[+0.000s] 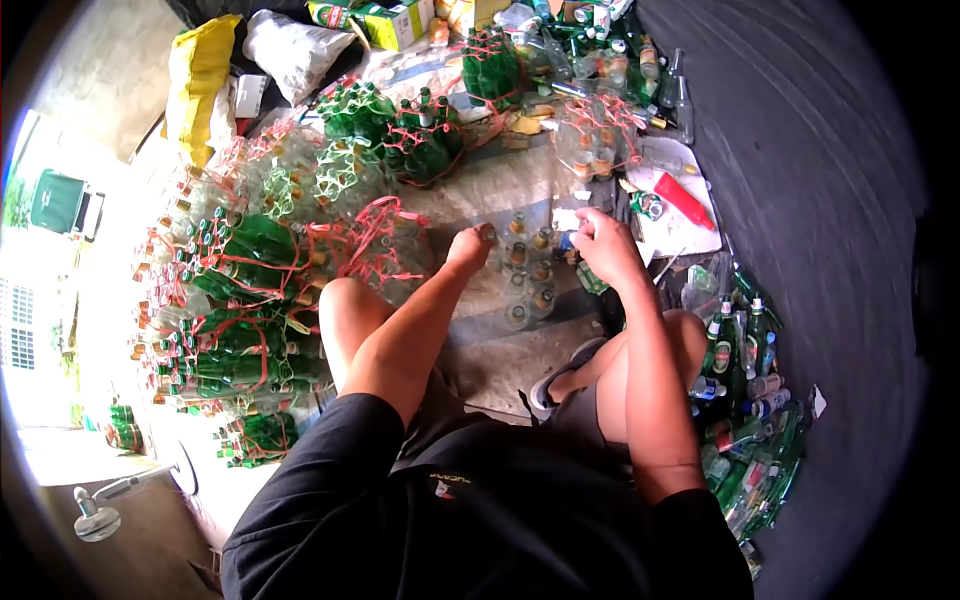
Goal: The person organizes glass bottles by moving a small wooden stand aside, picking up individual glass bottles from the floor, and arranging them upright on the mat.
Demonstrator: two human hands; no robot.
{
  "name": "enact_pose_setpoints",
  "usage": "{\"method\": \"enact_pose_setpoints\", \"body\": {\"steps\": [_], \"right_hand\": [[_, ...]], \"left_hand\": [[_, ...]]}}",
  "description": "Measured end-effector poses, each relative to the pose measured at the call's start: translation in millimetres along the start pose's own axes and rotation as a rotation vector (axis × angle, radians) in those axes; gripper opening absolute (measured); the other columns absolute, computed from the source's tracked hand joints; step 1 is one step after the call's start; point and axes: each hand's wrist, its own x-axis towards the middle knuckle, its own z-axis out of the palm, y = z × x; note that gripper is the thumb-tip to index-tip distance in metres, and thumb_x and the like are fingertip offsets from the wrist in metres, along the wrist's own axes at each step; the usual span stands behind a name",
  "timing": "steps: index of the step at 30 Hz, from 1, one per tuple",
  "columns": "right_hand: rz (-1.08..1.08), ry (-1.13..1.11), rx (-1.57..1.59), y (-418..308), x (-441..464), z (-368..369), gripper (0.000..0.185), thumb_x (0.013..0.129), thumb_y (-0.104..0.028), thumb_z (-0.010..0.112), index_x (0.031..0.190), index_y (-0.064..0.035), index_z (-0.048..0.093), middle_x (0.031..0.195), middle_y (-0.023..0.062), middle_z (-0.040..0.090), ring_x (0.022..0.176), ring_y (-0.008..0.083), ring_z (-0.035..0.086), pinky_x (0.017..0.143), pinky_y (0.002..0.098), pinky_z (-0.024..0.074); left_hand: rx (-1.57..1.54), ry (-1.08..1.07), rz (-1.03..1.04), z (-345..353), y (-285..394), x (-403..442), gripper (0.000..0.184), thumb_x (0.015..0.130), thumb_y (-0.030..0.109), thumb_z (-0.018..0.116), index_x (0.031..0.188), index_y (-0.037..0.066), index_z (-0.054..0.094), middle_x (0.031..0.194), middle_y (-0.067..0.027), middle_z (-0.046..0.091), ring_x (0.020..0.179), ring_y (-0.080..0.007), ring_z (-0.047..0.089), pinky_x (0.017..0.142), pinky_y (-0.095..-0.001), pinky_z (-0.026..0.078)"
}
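Note:
My left hand (472, 248) is closed in a fist just left of a group of clear glass bottles (516, 285). A small round brownish end shows at its fingertips, too small to name. The bottles stand upright in close rows on the floor sheet, mouths up, between my legs. To their right is my right hand (606, 246), its index finger and thumb apart and the other fingers curled. I see nothing held in it. Close beyond those fingers lies a small white piece (566, 218). A bundle of clear bottles tied with pink string (385, 240) stands left of my left hand.
Tied bundles of green bottles (250, 255) are stacked along the left. Loose bottles (750, 350) pile up on the right against a dark sheet (810, 200). A red object (684, 200) lies on a white board (655, 235). Yellow (195, 85) and white sacks (290, 50) are behind.

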Motion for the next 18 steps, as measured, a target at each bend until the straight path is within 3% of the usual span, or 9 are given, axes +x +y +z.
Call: {"method": "enact_pose_setpoints", "body": {"steps": [6,8,9,12,16,18], "right_hand": [[0.006,-0.084,-0.111,9.8,-1.0,4.3,0.033,0.083,-0.017,0.065,0.113,-0.0047,0.063,0.091,0.0153,0.071,0.09,0.0335,0.068,0.081,0.0421,0.0526],[0.028,-0.086,-0.1,10.4,-0.8,2.9,0.033,0.083,-0.018,0.065,0.114,-0.0048,0.063,0.093,0.0153,0.071,0.091,0.0334,0.068,0.082,0.0422,0.0526],[0.045,-0.095,-0.089,9.2,-0.9,2.2,0.033,0.083,-0.018,0.064,0.114,-0.005,0.063,0.094,0.0153,0.071,0.092,0.0334,0.068,0.082,0.0422,0.0526],[0.058,-0.099,-0.074,9.7,-1.5,1.1,0.034,0.083,-0.019,0.065,0.114,-0.0056,0.063,0.097,0.0153,0.072,0.094,0.0331,0.068,0.083,0.0423,0.0526],[0.107,-0.117,-0.073,11.1,-1.2,0.4,0.036,0.084,-0.02,0.066,0.118,-0.008,0.063,0.103,0.0153,0.071,0.098,0.0326,0.068,0.084,0.0418,0.0526],[0.06,-0.081,-0.043,14.5,1.5,1.5,0.038,0.083,-0.022,0.068,0.116,-0.0045,0.064,0.104,0.0172,0.07,0.1,0.0327,0.068,0.085,0.0423,0.0527]], "left_hand": [[-0.044,-0.01,0.041,4.9,-9.7,4.7,0.048,0.088,0.019,0.064,0.135,0.016,0.055,0.113,-0.0206,0.067,0.105,-0.0403,0.063,0.088,-0.0456,0.051],[-0.048,-0.099,-0.069,-3.7,-5.0,2.9,0.053,0.087,0.01,0.059,0.139,0.018,0.05,0.115,-0.0213,0.066,0.105,-0.0397,0.063,0.088,-0.0441,0.052],[-0.057,-0.057,-0.044,1.2,-12.2,7.0,0.062,0.083,0.001,0.052,0.142,0.019,0.047,0.12,-0.02,0.065,0.106,-0.0376,0.064,0.088,-0.0427,0.052],[-0.16,-0.052,0.016,-0.6,-21.1,6.1,0.068,0.079,-0.004,0.049,0.143,0.02,0.047,0.125,-0.0173,0.065,0.107,-0.0351,0.065,0.087,-0.0423,0.052],[-0.09,-0.074,-0.044,-10.5,-18.3,4.9,0.07,0.078,-0.006,0.05,0.143,0.02,0.045,0.129,-0.0117,0.064,0.11,-0.0319,0.065,0.09,-0.0387,0.053],[0.032,-0.087,-0.076,-5.3,-47.7,24.6,0.059,0.084,0.005,0.053,0.142,0.017,0.049,0.128,-0.0095,0.065,0.107,-0.0267,0.067,0.087,-0.0367,0.054]]}}
